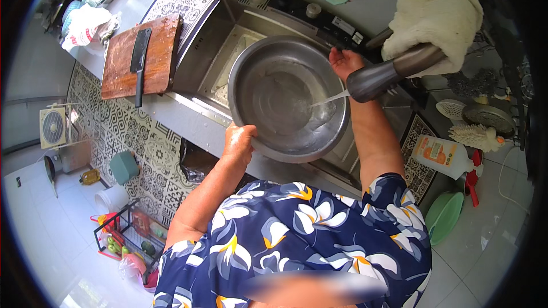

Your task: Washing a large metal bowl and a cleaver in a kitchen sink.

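Note:
A wide stainless steel basin [274,94] with some water in it is held tilted over the sink [218,81]. My left hand [240,141] grips its near left rim, thumb over the edge. From the dark faucet [372,82] a stream of water [329,98] runs into the basin's right side. Beyond the faucet, my right hand [346,63] is beside the far right rim, palm turned up and fingers loosely apart, with nothing seen in it. The faucet crosses in front of my right forearm.
A cleaver [140,60] lies on a wooden cutting board [117,66] at the counter's left, its handle past the board's edge. A cream towel [432,17] drapes over the faucet neck. On the right are a plastic jug [441,156] and a green basin [445,218].

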